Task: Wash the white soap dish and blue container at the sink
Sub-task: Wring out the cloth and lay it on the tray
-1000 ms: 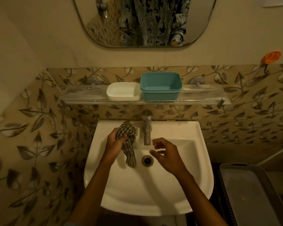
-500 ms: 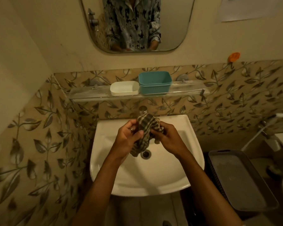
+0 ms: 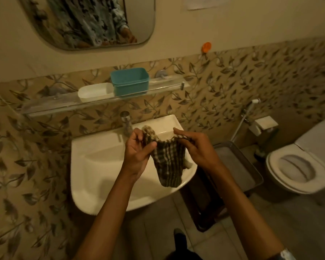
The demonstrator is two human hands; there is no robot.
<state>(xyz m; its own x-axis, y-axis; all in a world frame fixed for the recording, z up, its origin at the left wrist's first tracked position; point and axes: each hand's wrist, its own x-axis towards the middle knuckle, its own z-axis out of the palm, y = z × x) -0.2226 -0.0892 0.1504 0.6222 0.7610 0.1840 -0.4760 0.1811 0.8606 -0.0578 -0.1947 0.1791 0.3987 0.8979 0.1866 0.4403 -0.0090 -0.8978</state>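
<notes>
The white soap dish [image 3: 94,91] and the blue container [image 3: 129,81] stand side by side on the glass shelf [image 3: 51,105] above the white sink [image 3: 101,166]. Both hands hover over the right side of the basin, well below the shelf. My left hand [image 3: 139,152] and my right hand [image 3: 195,149] each pinch a top corner of a checked cloth [image 3: 168,162], which hangs spread between them. The steel tap [image 3: 126,122] stands just behind my left hand.
A mirror [image 3: 94,21] hangs above the shelf. A grey tray on a dark basket [image 3: 236,166] sits right of the sink, with a toilet [image 3: 298,166] and a hand sprayer [image 3: 251,106] farther right. Leaf-patterned tiles cover the walls.
My right hand joined the left on the cloth, and both have pulled it open from a bunched wad. My view has swung rightward and tilted, bringing the toilet into sight.
</notes>
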